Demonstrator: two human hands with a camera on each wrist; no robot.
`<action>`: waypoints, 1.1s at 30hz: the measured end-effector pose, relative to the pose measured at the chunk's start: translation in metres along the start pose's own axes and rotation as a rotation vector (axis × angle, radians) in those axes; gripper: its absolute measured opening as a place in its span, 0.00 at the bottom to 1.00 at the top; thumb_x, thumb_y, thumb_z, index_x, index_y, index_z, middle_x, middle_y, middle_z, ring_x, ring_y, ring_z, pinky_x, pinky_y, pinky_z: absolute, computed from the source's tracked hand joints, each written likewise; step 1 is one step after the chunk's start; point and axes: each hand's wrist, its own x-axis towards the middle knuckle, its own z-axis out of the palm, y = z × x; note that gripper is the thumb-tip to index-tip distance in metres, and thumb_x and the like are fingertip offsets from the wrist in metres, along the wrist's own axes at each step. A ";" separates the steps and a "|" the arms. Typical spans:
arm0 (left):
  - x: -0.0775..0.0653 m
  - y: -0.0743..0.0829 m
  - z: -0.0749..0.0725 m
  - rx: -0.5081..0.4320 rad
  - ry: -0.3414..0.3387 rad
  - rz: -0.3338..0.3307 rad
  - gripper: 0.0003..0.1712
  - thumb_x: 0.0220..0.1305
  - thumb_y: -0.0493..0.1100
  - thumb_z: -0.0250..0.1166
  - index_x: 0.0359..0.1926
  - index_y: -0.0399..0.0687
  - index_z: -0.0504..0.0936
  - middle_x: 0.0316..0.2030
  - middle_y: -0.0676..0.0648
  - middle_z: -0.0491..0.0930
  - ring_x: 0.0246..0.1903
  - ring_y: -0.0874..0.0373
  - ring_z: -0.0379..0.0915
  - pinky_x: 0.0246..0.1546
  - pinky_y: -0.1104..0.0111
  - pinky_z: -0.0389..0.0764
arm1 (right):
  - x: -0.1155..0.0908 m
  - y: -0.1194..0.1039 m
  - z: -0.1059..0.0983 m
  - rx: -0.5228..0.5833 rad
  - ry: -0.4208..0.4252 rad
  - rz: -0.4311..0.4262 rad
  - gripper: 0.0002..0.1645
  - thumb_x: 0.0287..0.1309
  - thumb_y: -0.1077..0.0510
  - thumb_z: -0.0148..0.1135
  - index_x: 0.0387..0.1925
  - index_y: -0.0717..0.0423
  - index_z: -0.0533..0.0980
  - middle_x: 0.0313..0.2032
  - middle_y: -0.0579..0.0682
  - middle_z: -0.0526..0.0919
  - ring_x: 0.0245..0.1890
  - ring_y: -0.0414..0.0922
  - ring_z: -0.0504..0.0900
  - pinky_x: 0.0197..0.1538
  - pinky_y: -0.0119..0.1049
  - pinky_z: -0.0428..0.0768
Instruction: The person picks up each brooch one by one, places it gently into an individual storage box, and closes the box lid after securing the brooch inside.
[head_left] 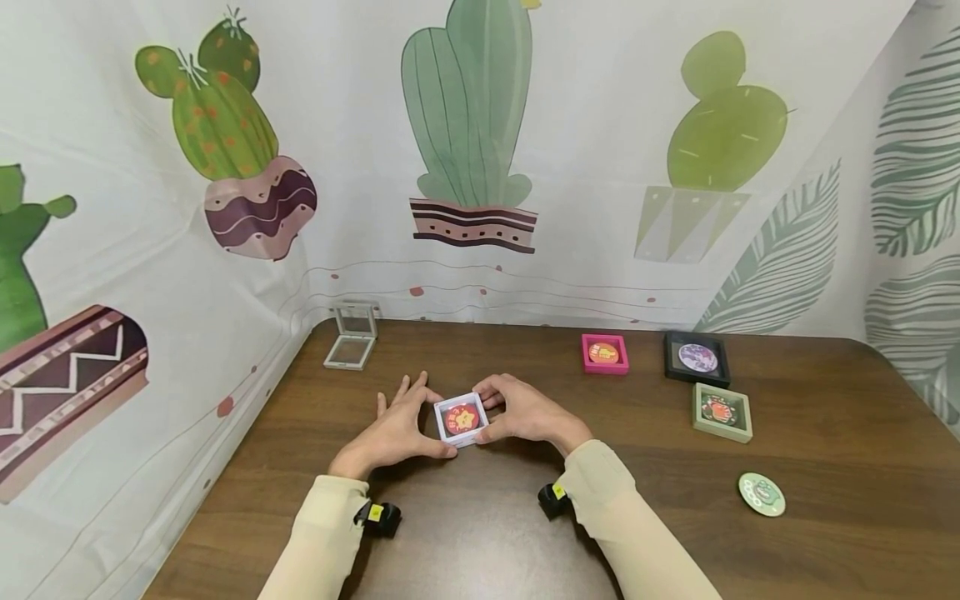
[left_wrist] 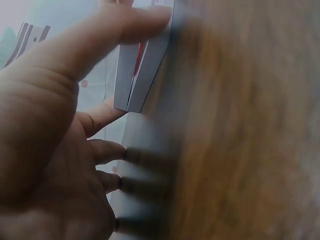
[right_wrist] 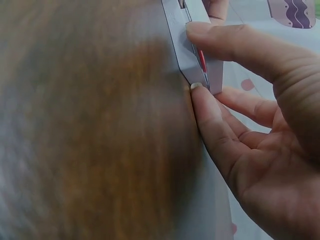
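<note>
A white cloth printed with potted cacti fills the wall ahead of me, and a brown wood-grain table stretches out below it. Over the table come the person's two hands. The left hand pinches the left side of a small white frame between thumb and forefinger, its other fingers spread; the right hand grips the opposite side. The frame sits between them, near the middle of the table; I can't tell whether its underside touches the wood.

A black frame stands out at the far right, a pale green frame just nearer, a pink frame to their left. Far left, a grey frame stands hinged open.

From the wrists, a thin gap shows between the white frame's halves, so I'd judge the step is closing it on the red badge inside; that calls for an even squeeze at the corners.

A loose green badge lies near right. Smallest is the writing: yellow characters beside the red badge's star, too tiny to read. I make out no brand.
</note>
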 end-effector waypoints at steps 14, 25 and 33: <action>-0.001 -0.001 0.000 -0.007 0.003 0.010 0.38 0.44 0.55 0.86 0.53 0.50 0.77 0.82 0.30 0.45 0.81 0.30 0.31 0.70 0.27 0.22 | 0.000 0.000 0.000 -0.020 0.002 -0.014 0.40 0.47 0.64 0.86 0.61 0.63 0.76 0.51 0.52 0.78 0.52 0.48 0.81 0.58 0.41 0.82; -0.001 0.000 0.000 -0.009 0.000 0.013 0.38 0.45 0.54 0.86 0.53 0.50 0.76 0.82 0.30 0.45 0.81 0.30 0.31 0.70 0.27 0.22 | 0.000 -0.001 0.001 -0.040 0.004 -0.017 0.40 0.47 0.63 0.87 0.60 0.62 0.76 0.51 0.52 0.78 0.53 0.49 0.80 0.59 0.43 0.82; -0.002 0.000 0.000 -0.017 -0.005 0.013 0.38 0.45 0.53 0.86 0.53 0.50 0.76 0.82 0.30 0.45 0.81 0.30 0.31 0.70 0.27 0.22 | 0.001 0.000 0.001 -0.040 0.003 -0.018 0.40 0.46 0.64 0.87 0.60 0.63 0.76 0.51 0.52 0.78 0.53 0.49 0.80 0.59 0.44 0.82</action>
